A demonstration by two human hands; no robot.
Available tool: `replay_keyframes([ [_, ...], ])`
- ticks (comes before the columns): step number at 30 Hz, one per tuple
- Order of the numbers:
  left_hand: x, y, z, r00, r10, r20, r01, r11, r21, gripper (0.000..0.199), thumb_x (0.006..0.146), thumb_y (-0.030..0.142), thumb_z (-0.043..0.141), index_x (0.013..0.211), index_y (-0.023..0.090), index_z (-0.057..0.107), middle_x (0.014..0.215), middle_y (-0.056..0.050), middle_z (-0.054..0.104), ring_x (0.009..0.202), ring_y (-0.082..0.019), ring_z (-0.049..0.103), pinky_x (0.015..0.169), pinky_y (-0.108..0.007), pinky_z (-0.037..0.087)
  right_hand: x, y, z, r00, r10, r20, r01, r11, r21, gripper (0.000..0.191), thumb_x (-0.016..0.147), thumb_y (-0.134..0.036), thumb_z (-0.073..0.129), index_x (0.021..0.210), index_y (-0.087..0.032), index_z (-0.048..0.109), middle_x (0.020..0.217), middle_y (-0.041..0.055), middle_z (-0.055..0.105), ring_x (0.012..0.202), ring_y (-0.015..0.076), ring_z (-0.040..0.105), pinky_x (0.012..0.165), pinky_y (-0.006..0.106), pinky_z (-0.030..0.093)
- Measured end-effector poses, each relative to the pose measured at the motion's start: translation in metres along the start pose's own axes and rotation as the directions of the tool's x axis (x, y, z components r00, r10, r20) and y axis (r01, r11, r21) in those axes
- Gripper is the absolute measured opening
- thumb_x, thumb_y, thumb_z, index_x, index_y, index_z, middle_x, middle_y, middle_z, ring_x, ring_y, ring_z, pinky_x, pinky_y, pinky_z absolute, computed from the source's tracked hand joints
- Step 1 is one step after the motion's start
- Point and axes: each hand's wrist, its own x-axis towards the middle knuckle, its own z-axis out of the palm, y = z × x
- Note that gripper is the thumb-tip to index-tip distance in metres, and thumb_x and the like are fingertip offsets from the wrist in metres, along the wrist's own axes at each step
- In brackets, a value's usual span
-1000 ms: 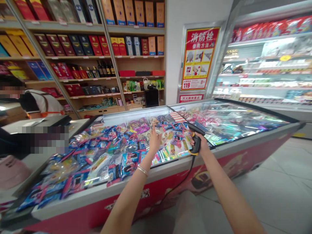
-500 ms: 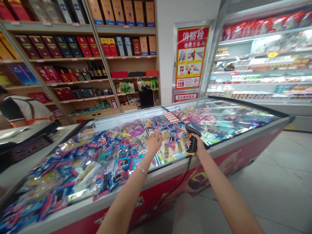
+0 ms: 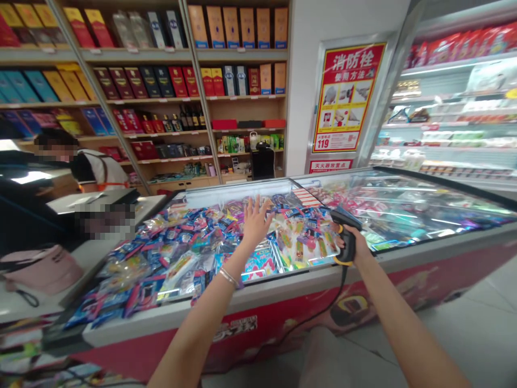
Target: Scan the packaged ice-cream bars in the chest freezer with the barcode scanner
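Observation:
My left hand, a bracelet on its wrist, is stretched out over the chest freezer with its fingers spread and nothing in them. Below it lie many wrapped ice creams in blue, purple and clear packets. My right hand is wrapped round the grip of a black and yellow barcode scanner, held above the freezer's front edge. The scanner's cable hangs down along the red front. Whether my left hand touches any packet, I cannot tell.
A person in an apron bends behind a counter at the left, where a pink bag lies. Shelves of boxed bottles line the back wall. At the right stands a lit open refrigerator.
The view has swung left, showing more of the counter, the person and a pink bag. My left hand's fingers have spread wider. The scanner stays in my right hand.

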Motion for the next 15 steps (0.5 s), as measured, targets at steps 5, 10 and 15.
replay_keyframes([
  [5, -0.003, -0.082, -0.072, 0.965, -0.124, -0.233, 0.123, 0.992, -0.016, 0.049, 0.086, 0.034, 0.046, 0.134, 0.020, 0.042, 0.145, -0.012, 0.036, 0.138, -0.030, 0.024, 0.110, -0.048, 0.023, 0.006, 0.006, 0.068, 0.986, -0.003, 0.166, -0.005, 0.999, 0.046, 0.025, 0.073, -0.036, 0.058, 0.087, -0.016, 0.062, 0.056, 0.0007, 0.056, 0.037, 0.0088, 0.038, 0.033, 0.022, 0.032],
  [10, -0.023, -0.147, -0.084, 0.908, -0.326, -0.263, 0.339, 0.941, 0.002, 0.038, 0.087, 0.028, 0.043, 0.122, 0.015, 0.049, 0.120, -0.016, 0.056, 0.115, -0.028, 0.051, 0.096, -0.042, 0.040, 0.024, 0.046, 0.159, 0.912, 0.196, 0.361, -0.200, 0.979, -0.026, 0.026, 0.074, -0.042, 0.058, 0.073, -0.016, 0.058, 0.043, -0.0029, 0.047, 0.036, 0.0088, 0.039, 0.035, 0.020, 0.031],
  [15, -0.040, -0.179, -0.077, 0.966, -0.251, 0.063, 0.243, 0.964, 0.112, 0.033, 0.086, 0.034, 0.047, 0.115, 0.022, 0.056, 0.115, -0.009, 0.061, 0.105, -0.024, 0.057, 0.088, -0.037, 0.046, 0.042, 0.101, 0.219, 0.766, 0.391, 0.509, -0.357, 0.919, -0.168, 0.028, 0.074, -0.041, 0.058, 0.076, -0.013, 0.061, 0.044, -0.0010, 0.051, 0.037, 0.0093, 0.041, 0.036, 0.020, 0.030],
])
